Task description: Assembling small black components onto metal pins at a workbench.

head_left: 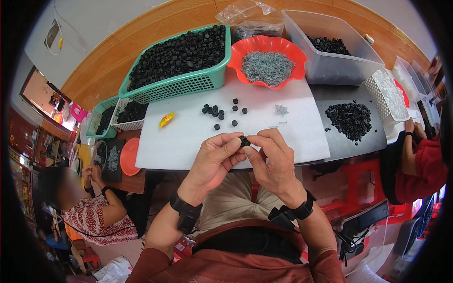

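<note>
Close to the front edge of the white foam sheet [174, 139], my left hand [214, 155] and my right hand [272, 160] meet. Thumb and fingers of both are closed on one small black plastic cap [244, 141], which the fingertips partly cover. Whether a screw sits inside it cannot be made out. Beyond my hands lies a loose group of similar black caps [215, 113], some apart from the rest. To their right is a small pile of silver screws [281, 110], with a couple of single screws [282, 122] nearer my right hand.
A green basket [188, 85] of black parts, a red scalloped bowl [302, 63] of screws and a clear bin [339, 66] line the back. Black parts [351, 120] are heaped on the dark right surface. A yellow packet [166, 119] lies left. Co-workers sit at both sides.
</note>
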Available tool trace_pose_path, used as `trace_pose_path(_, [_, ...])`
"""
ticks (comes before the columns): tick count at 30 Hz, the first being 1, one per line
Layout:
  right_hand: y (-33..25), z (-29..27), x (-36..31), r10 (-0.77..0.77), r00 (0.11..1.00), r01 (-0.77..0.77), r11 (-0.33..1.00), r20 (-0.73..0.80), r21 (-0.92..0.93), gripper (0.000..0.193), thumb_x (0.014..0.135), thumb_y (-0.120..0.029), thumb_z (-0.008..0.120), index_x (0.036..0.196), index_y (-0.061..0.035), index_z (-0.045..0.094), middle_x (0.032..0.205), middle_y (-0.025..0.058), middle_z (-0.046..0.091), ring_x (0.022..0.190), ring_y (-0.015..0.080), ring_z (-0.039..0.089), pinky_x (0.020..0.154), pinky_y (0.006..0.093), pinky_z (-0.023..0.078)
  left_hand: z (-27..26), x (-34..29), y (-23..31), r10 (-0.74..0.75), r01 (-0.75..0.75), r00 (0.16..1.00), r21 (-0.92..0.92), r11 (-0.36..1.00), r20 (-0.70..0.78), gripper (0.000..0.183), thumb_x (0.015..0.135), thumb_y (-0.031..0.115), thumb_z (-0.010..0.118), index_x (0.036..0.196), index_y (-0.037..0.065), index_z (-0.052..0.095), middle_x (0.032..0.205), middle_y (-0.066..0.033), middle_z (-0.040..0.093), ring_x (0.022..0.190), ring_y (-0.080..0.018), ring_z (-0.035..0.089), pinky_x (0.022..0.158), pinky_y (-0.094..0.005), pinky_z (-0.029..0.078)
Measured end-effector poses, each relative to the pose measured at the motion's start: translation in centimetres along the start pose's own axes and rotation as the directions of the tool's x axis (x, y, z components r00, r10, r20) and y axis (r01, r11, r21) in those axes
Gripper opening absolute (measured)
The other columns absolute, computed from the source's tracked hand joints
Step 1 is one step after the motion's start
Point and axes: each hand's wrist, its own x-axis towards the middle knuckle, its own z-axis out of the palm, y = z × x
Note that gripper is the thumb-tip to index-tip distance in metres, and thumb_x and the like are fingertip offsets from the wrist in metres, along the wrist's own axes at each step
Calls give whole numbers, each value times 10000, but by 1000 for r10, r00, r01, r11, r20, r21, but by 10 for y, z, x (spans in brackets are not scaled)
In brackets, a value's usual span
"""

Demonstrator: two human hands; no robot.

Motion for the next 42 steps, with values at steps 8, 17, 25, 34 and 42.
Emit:
trace_pose_path(8, [3,2,-1,-4,1000,4,1000,-27,7,223,894,-37,772,1102,-20,693,981,129,640,686,270,662,564,357,535,3,0,-1,15,-14,1000,4,1000,-12,246,1006,135,694,1207,-7,693,1091,-105,733,958,-164,723,875,-305,626])
trace_pose_path(17, [7,7,-5,47,994,-37,994,-100,103,227,829,-38,835,1033,-31,736,935,105,671,653,192,635,542,303,493,7,-1,0,17,-17,1000,4,1000,-22,222,1000,123,704,1188,6,712,1086,-96,736,932,-151,710,864,-289,617])
trace_pose_path(25, [9,8,-5,-40,991,49,996,-131,71,222,835,-5,815,1043,-11,736,929,112,676,687,217,666,574,312,522,7,-2,-1,22,-21,999,20,1000,-42,222,993,147,716,1167,9,710,1071,-97,740,920,-161,717,846,-300,626])
trace_pose_path(34, [15,10,-9,-127,984,128,992,-122,6,255,839,34,797,1077,7,711,957,133,679,711,241,700,584,319,558,9,-3,-4,37,-32,996,52,998,-83,207,989,137,721,1153,12,723,1067,-98,743,886,-156,706,817,-289,607])
trace_pose_path(42, [17,11,-10,-154,979,153,988,-136,-16,276,832,55,791,1087,0,703,967,135,677,715,241,702,581,316,563,7,-3,-6,36,-35,999,21,999,-39,213,979,112,730,1160,1,733,1076,-91,748,895,-145,712,853,-291,612])
